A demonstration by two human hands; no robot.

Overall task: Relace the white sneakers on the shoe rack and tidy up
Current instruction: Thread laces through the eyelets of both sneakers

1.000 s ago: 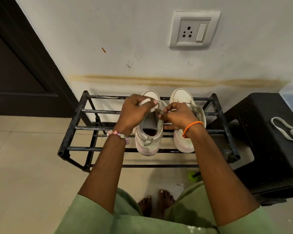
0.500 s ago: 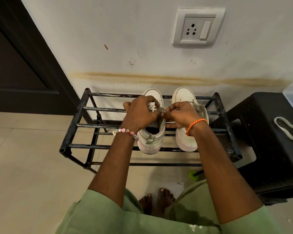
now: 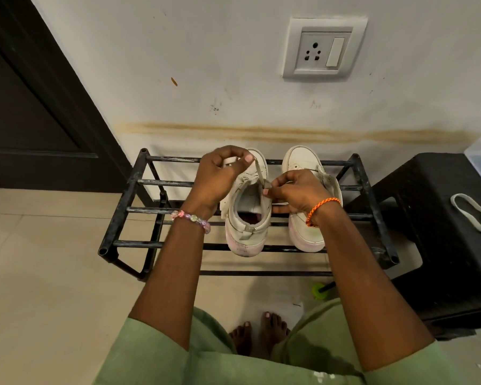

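On black rack (image 3: 128, 190), both hands pinching lace (image 3: 259, 173) over left sneaker (image 3: 247, 218), spare lace (image 3: 472, 212) on stool (image 3: 428, 207) beside.

White wall (image 3: 233, 51), scuffed, with a brown stain streak (image 3: 261, 133) running across it. Socket-and-switch plate (image 3: 325, 47) upper right. Dark door (image 3: 25, 107) on the left. Beige floor tiles (image 3: 39, 273). Black plastic stool (image 3: 442, 232) at right, against the wall.

Both arms reach forward — left hand (image 3: 220, 176) raised, fingers pinched; right hand (image 3: 297, 191) lower, pinching.
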